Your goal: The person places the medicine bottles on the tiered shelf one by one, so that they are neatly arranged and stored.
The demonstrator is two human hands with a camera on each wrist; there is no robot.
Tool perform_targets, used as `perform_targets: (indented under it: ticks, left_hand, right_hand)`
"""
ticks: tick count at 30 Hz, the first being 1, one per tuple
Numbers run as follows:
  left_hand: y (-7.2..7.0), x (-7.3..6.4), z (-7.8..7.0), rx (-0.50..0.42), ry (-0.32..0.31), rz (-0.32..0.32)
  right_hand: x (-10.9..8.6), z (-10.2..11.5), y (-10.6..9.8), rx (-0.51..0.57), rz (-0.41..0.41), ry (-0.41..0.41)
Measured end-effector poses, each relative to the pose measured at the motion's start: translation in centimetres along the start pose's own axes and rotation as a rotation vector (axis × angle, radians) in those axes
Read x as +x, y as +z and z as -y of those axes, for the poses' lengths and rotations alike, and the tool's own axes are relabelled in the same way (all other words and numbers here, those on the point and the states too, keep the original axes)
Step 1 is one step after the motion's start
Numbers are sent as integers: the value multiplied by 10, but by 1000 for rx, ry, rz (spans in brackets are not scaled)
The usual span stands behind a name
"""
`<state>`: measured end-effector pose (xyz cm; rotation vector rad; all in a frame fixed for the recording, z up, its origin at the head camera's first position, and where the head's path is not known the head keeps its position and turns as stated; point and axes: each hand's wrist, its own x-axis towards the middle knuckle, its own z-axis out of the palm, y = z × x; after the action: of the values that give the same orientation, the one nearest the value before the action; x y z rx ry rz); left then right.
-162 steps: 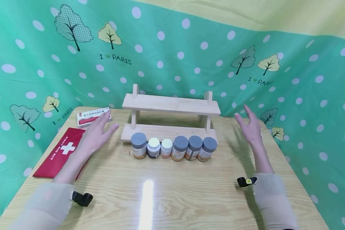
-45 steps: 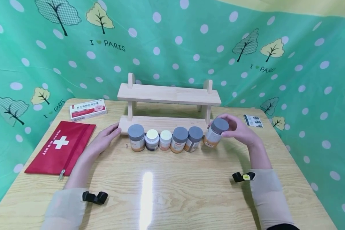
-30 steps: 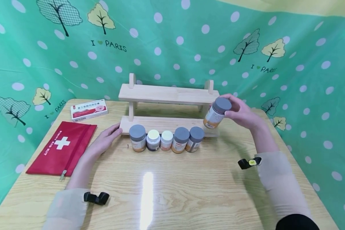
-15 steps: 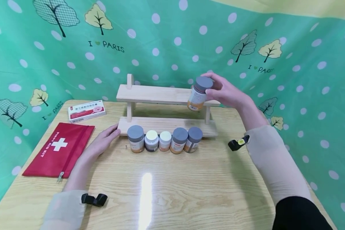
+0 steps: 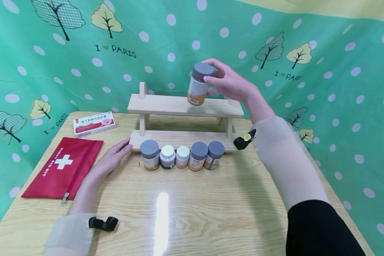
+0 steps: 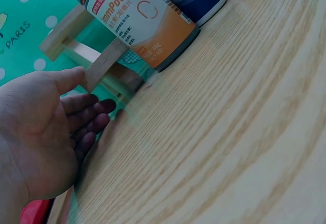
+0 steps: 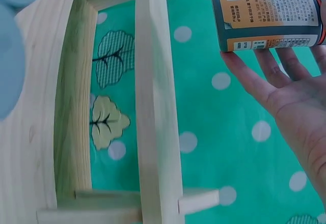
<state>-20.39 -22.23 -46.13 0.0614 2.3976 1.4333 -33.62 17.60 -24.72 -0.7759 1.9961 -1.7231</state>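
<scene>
My right hand [image 5: 228, 82] grips a grey-lidded supplement bottle [image 5: 197, 89] and holds it above the upper board of a two-tier wooden shelf [image 5: 164, 104]. In the right wrist view the bottle [image 7: 272, 12] appears sideways, with its orange and white label showing. My left hand [image 5: 112, 158] holds the left end of the lower board, thumb at its front corner. The left wrist view shows the left hand's thumb [image 6: 69, 79] against the wood, with its fingers lower down. Several bottles stand in a row before the shelf, including a grey-lidded one [image 5: 150, 156] and a white-lidded one [image 5: 182, 156].
A red first aid pouch [image 5: 64, 167] lies left of my left forearm. Behind it rests a white and red medicine box [image 5: 94, 124]. A green dotted cloth [image 5: 179, 32] hangs behind the wooden table [image 5: 204, 213].
My right hand has taken the rightmost bottle from the row, then carried it up and leftward above the upper board. Earlier my left hand moved from above the pouch to the shelf's left end.
</scene>
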Motion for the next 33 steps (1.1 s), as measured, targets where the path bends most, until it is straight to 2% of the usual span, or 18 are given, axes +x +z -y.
perform_targets:
  ticks: [7, 18, 26, 33]
  left_hand:
    - [1, 1, 2, -19, 2, 5]
    - [0, -1, 1, -22, -3, 2]
    - [-1, -1, 2, -7, -14, 5]
    - [-1, 1, 1, -14, -13, 13]
  right_hand:
    - [31, 0, 18, -10, 9, 17]
    - [67, -19, 44, -2, -28, 61]
    - [81, -25, 61, -37, -45, 83]
    - [86, -29, 71, -56, -65, 98]
